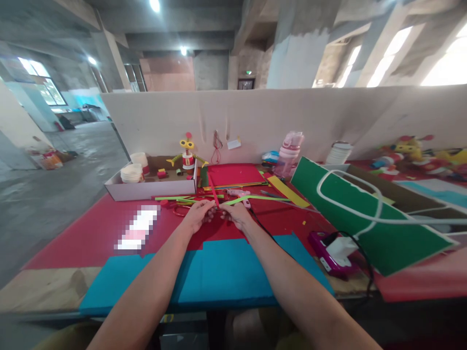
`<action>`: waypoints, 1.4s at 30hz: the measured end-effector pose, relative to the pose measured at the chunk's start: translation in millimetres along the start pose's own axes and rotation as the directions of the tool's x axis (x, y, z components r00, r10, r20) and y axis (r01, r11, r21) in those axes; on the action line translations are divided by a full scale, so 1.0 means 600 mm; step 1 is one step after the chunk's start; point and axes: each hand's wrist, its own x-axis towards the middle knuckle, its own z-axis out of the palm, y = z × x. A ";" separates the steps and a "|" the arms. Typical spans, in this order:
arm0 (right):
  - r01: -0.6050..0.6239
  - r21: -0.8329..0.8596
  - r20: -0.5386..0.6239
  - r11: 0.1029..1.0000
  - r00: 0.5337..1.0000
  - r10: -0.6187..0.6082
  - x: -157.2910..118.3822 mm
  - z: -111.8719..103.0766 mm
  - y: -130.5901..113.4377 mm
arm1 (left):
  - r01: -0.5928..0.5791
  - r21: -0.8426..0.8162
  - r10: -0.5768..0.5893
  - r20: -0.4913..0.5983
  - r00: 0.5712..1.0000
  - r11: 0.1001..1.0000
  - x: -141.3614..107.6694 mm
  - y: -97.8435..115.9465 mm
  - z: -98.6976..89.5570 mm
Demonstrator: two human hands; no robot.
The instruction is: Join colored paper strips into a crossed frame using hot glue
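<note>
Near the middle of the table, my left hand (200,214) is closed with its fingertips at the lower end of a red strip (213,190), which rises upright between the hands. My right hand (235,214) is closed too, its fingertips close to the same end and at the tip of a light green strip (262,197) that runs off to the right. Which fingers pinch which strip is too small to tell. Just behind my right hand lies a pink glue gun (239,193). Red-handled scissors (181,210) lie left of my left hand.
A white box (151,190) with paper cups (132,173) and a cup figure (188,160) stands back left. Red sheets (235,174), a pink bottle (288,155) and a green board (359,214) stand behind and right. A purple power strip (333,260) with cables sits right; blue sheets (222,274) lie in front.
</note>
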 end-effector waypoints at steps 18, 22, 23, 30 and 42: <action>0.001 -0.001 0.204 1.000 0.979 -0.001 0.001 -0.008 -0.001 | 0.013 -0.032 -0.016 -0.077 0.997 0.999 0.011 -0.013 0.001; -0.048 0.061 0.220 0.997 0.975 0.033 0.002 -0.012 -0.002 | 0.022 -0.030 -0.024 -0.078 0.997 0.999 0.010 -0.010 -0.001; -0.045 0.075 0.210 0.996 0.977 0.028 0.003 -0.012 -0.001 | 0.019 -0.030 -0.021 -0.074 0.997 0.999 0.010 -0.009 -0.001; 0.000 0.049 0.180 0.999 0.984 -0.009 0.006 -0.007 0.010 | 0.014 -0.017 -0.015 -0.076 0.997 1.000 0.008 -0.010 0.002; 0.047 -0.049 0.173 0.998 0.984 -0.038 0.007 -0.009 0.012 | -0.008 -0.004 0.007 -0.052 0.999 1.000 0.013 -0.019 -0.002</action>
